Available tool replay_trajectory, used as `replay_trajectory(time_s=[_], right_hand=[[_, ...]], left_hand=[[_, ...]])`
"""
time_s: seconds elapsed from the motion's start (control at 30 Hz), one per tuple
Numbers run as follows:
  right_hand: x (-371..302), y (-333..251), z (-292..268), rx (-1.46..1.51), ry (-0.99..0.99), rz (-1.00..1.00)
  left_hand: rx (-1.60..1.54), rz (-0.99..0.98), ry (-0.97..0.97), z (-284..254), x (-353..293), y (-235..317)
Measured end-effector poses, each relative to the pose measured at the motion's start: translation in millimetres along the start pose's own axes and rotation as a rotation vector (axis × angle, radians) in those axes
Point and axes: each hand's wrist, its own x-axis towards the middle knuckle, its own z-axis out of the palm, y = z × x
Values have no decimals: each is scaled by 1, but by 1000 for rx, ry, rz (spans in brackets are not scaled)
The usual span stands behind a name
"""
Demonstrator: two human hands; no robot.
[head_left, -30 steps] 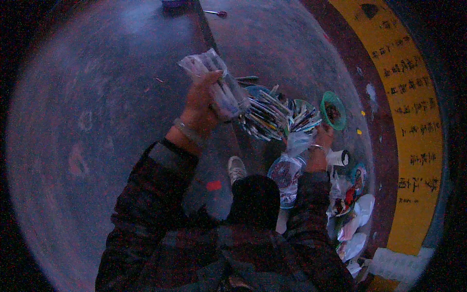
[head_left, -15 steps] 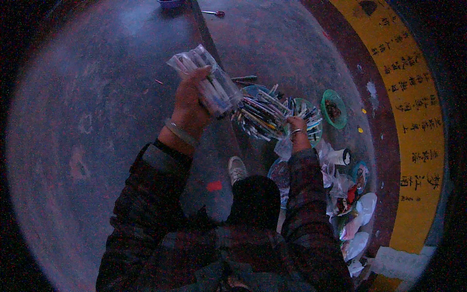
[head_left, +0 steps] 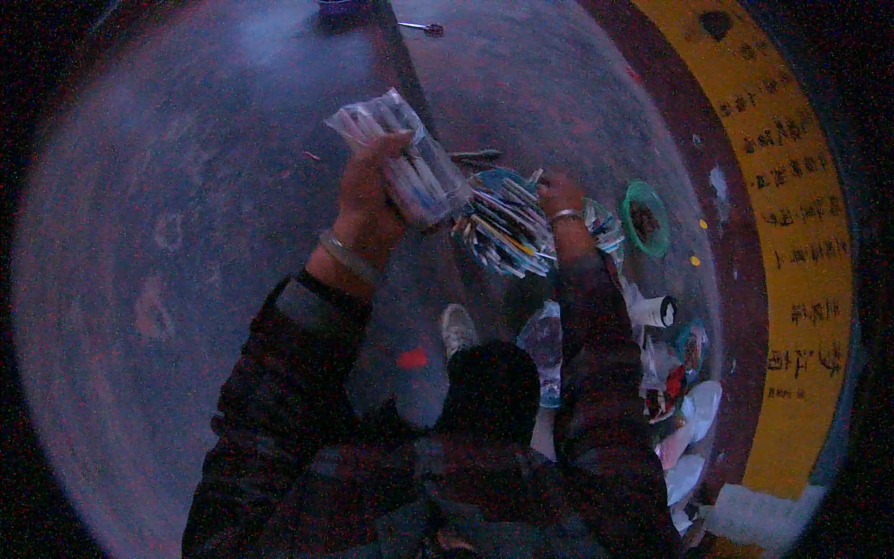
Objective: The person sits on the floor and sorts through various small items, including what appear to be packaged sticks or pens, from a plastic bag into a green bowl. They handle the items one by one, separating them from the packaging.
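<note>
A clear plastic bag (head_left: 426, 203) with several long, pen-like sticks in it is gripped in my left hand (head_left: 365, 191), thumb across its upper side. To its right, a heap of pens (head_left: 507, 224) in mixed colours lies in a blue-green basket (head_left: 500, 174). My right hand (head_left: 562, 196) is at the heap's right side, fingers closed; the pale end of a pen (head_left: 537, 175) shows at the fingertips. More pens (head_left: 605, 226) lie in a second container, partly hidden behind my right wrist.
A green basket (head_left: 633, 191) with brown contents stands at the right. Nearer are a white cup-like container (head_left: 655, 310), a bluish basin (head_left: 543, 340) and plastic bags (head_left: 694, 415). A yellow banner (head_left: 792, 205) edges the floor. One shoe (head_left: 457, 328) shows below the heap.
My right hand has moved up and slightly left, from between the two pen heaps to the upper right side of the left one. My left hand still holds the bag, nearly in place.
</note>
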Motion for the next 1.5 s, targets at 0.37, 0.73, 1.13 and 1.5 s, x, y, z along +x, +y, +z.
replay_trajectory(time_s=[0.37, 0.73, 1.13, 1.5], right_hand=[[76, -33, 63, -367, -473, 35], [73, 0, -11, -168, -383, -107], [0, 31, 5, 26, 562, 38], [-63, 23, -34, -419, 161, 22]], left_hand=[[-25, -80, 57, -22, 28, 9], [-31, -74, 48, -12, 34, 7], [-51, -129, -14, 0, 28, 5], [-105, -140, -23, 0, 23, 8]])
